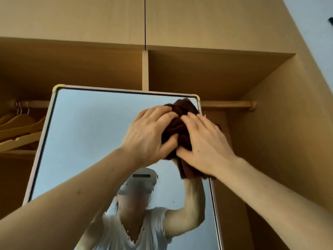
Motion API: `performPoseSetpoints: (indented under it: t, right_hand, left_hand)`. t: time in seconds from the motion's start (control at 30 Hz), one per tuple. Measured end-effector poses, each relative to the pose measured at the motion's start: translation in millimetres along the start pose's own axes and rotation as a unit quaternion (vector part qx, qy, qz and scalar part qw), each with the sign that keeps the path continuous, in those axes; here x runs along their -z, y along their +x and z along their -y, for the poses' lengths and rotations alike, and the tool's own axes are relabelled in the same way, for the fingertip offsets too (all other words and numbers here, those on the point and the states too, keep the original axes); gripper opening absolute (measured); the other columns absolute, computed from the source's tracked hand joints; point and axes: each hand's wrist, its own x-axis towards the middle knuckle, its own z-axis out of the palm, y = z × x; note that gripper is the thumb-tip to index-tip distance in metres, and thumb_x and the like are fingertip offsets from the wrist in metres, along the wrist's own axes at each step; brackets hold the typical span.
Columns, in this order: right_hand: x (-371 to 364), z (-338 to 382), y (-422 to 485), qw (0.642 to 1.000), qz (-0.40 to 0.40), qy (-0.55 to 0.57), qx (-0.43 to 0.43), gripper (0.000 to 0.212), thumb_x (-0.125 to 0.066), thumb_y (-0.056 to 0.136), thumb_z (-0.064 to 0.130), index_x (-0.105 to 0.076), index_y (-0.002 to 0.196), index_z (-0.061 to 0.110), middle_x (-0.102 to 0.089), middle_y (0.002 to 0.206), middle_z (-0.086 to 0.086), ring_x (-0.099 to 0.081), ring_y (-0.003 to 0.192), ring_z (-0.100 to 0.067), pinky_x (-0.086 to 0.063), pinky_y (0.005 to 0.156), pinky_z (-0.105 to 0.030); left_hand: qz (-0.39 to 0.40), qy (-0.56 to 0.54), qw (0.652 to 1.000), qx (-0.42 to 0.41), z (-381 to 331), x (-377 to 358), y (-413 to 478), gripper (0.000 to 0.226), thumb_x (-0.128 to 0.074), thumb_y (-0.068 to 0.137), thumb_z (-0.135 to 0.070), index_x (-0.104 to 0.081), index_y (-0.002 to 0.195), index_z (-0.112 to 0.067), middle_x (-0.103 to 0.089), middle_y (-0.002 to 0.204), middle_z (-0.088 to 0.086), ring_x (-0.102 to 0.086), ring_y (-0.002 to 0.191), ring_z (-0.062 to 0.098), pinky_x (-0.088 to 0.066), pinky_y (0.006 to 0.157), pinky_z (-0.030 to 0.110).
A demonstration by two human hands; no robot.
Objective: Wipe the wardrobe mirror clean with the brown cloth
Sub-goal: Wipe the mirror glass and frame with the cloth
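Note:
The wardrobe mirror [86, 134] stands tall in a pale frame with gold corner caps, leaning in front of the open wardrobe. A bunched dark brown cloth [180, 127] sits against the glass near the mirror's top right corner. My left hand [151, 134] grips the cloth from the left, thumb dug into its folds. My right hand [203, 141] holds it from the right, fingers curled over it. A fold of cloth hangs below my right wrist. The glass reflects a person in a white top with raised arms.
Light wooden wardrobe: closed upper doors [144, 20], two open shelf bays below, a centre divider [145, 69]. A wooden rail [227, 104] runs behind the mirror, with several wooden hangers [19, 127] at left. The wardrobe's side panel [288, 123] rises at right.

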Motion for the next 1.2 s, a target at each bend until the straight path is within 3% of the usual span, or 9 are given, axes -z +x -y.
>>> performPoseSetpoints:
  t: [0.1, 0.17, 0.3, 0.4, 0.6, 0.77, 0.93, 1.07, 1.2]
  right_hand:
    - [-4.6, 12.7, -33.5, 0.999, -0.019, -0.047, 0.005, 0.073, -0.033, 0.080, 0.059, -0.046, 0.131, 0.009, -0.053, 0.132, -0.016, -0.052, 0.120, -0.034, -0.045, 0.095, -0.046]
    - [-5.1, 13.0, -30.8, 0.998, -0.006, -0.068, -0.001, 0.073, -0.032, 0.080, 0.059, -0.047, 0.130, 0.008, -0.057, 0.127, -0.016, -0.056, 0.114, -0.035, -0.046, 0.095, -0.047]
    - [4.0, 2.1, 22.8, 0.991, -0.018, -0.118, -0.053, 0.074, -0.040, 0.081, 0.060, -0.032, 0.137, 0.011, -0.053, 0.129, -0.010, -0.050, 0.115, -0.031, -0.028, 0.103, -0.049]
    - [8.5, -2.3, 51.3, 0.991, -0.032, -0.112, -0.068, 0.073, -0.040, 0.085, 0.061, -0.033, 0.136, 0.010, -0.055, 0.128, -0.011, -0.051, 0.116, -0.032, -0.028, 0.104, -0.049]
    - [-5.6, 13.6, 8.8, 0.998, -0.027, -0.054, -0.023, 0.078, -0.048, 0.079, 0.055, -0.029, 0.139, 0.010, -0.041, 0.141, -0.014, -0.032, 0.131, -0.032, -0.019, 0.112, -0.048]
    - [-29.2, 34.2, -40.4, 0.999, -0.016, 0.027, 0.045, 0.075, -0.042, 0.082, 0.057, -0.036, 0.138, 0.008, -0.034, 0.148, -0.019, -0.025, 0.140, -0.036, -0.018, 0.115, -0.046]
    - [-21.5, 25.7, 10.4, 0.993, -0.031, 0.034, 0.106, 0.075, -0.050, 0.077, 0.050, -0.034, 0.139, 0.012, -0.029, 0.150, -0.014, -0.017, 0.142, -0.030, -0.008, 0.116, -0.040]
    - [-11.5, 30.2, 68.8, 0.992, -0.071, 0.039, 0.098, 0.072, -0.052, 0.080, 0.046, -0.031, 0.142, 0.015, -0.028, 0.151, -0.008, -0.017, 0.142, -0.025, -0.011, 0.116, -0.039]
    - [-20.4, 39.7, 67.1, 0.989, -0.114, 0.067, 0.058, 0.067, -0.047, 0.081, 0.045, -0.035, 0.140, 0.017, -0.032, 0.150, -0.004, -0.021, 0.141, -0.023, -0.015, 0.115, -0.040]
  left_hand:
    - [0.020, 0.001, 0.999, -0.047, -3.4, -3.2, -18.4, 0.054, -0.048, 0.078, -0.044, -0.064, 0.117, -0.010, -0.061, 0.124, 0.010, -0.056, 0.115, 0.028, -0.043, 0.098, 0.042]
    - [0.036, 0.007, 0.998, -0.060, 0.7, -3.0, -15.7, 0.055, -0.046, 0.079, -0.046, -0.063, 0.119, -0.011, -0.060, 0.125, 0.008, -0.056, 0.116, 0.027, -0.042, 0.100, 0.043]
    - [0.065, 0.049, 0.997, -0.009, 10.8, 4.2, 36.9, 0.067, -0.032, 0.077, -0.052, -0.049, 0.133, -0.020, -0.047, 0.141, 0.001, -0.038, 0.133, 0.018, -0.018, 0.115, 0.046]
    - [0.084, 0.074, 0.994, 0.018, 19.8, 5.5, 67.5, 0.067, -0.030, 0.078, -0.050, -0.044, 0.138, -0.024, -0.040, 0.148, -0.003, -0.024, 0.141, 0.016, -0.010, 0.116, 0.049]
    - [-0.008, 0.003, 1.000, 0.021, 1.3, 0.0, 7.5, 0.065, -0.038, 0.074, -0.049, -0.059, 0.124, -0.013, -0.055, 0.133, 0.006, -0.047, 0.126, 0.025, -0.028, 0.109, 0.043]
    - [0.012, 0.013, 1.000, -0.025, 6.9, 1.7, -55.9, 0.054, -0.049, 0.080, -0.042, -0.062, 0.122, -0.010, -0.058, 0.130, 0.008, -0.051, 0.123, 0.028, -0.037, 0.103, 0.042]
    - [-0.013, 0.064, 0.998, -0.022, 32.4, 14.2, -39.8, 0.054, -0.046, 0.087, -0.047, -0.059, 0.126, -0.012, -0.056, 0.125, 0.011, -0.052, 0.107, 0.033, -0.040, 0.087, 0.041]
    - [-0.021, 0.059, 0.996, 0.064, 58.3, 29.3, -4.7, 0.063, -0.036, 0.083, -0.054, -0.053, 0.133, -0.019, -0.051, 0.134, 0.007, -0.045, 0.119, 0.032, -0.036, 0.095, 0.044]
    - [-0.008, 0.028, 0.996, 0.087, 62.1, 31.4, -2.4, 0.068, -0.033, 0.080, -0.057, -0.047, 0.138, -0.023, -0.043, 0.142, 0.002, -0.038, 0.129, 0.027, -0.032, 0.101, 0.043]
